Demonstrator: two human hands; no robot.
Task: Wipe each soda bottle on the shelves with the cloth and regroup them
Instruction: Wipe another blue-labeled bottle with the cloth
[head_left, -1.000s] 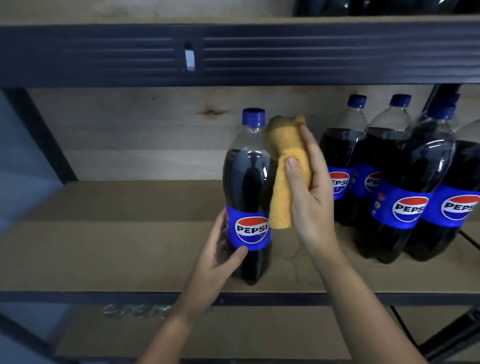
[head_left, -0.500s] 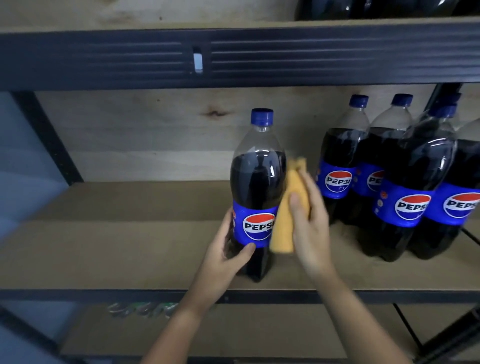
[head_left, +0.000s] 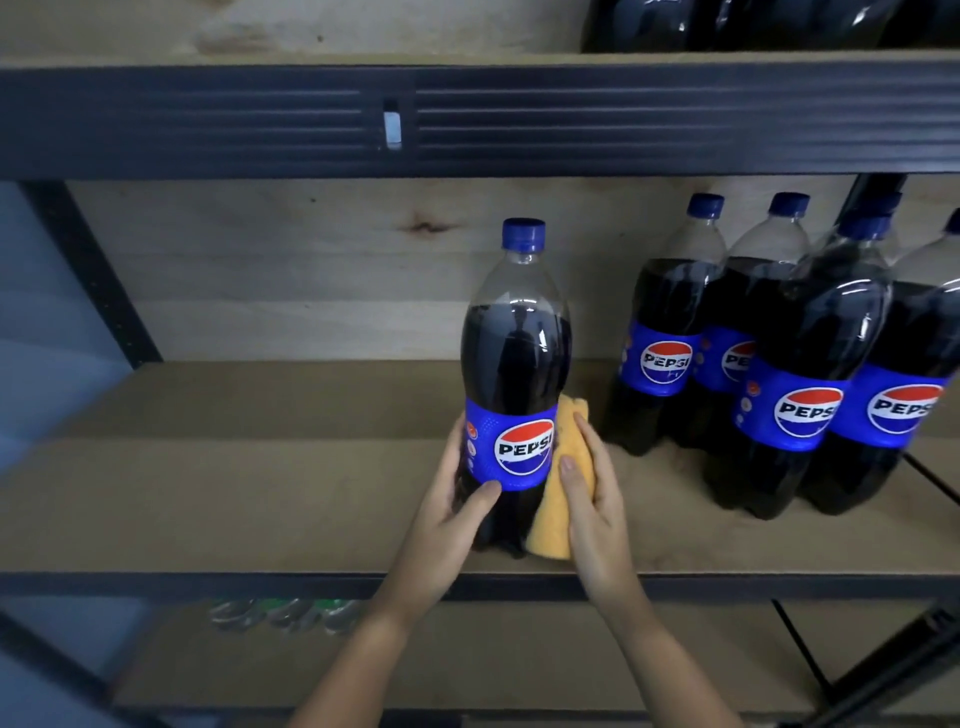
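Note:
A large cola bottle (head_left: 517, 343) with a blue cap and blue label stands upright near the front of the middle shelf (head_left: 260, 499). My left hand (head_left: 452, 514) grips its lower body, thumb across the front below the label. My right hand (head_left: 592, 499) holds a folded yellow cloth (head_left: 553, 514) and presses it against the bottle's lower right side. Several matching cola bottles (head_left: 800, 374) stand grouped at the right of the same shelf.
A dark metal beam (head_left: 467, 119) of the upper shelf runs across the top, with more dark bottles (head_left: 769, 23) above it. Some bottles with green caps (head_left: 291, 616) lie blurred on the lower shelf. A black upright post (head_left: 88, 270) stands at the left.
My right hand has slid the cloth down the bottle's right side, from the shoulder to the base. My left hand has kept its grip low on the bottle.

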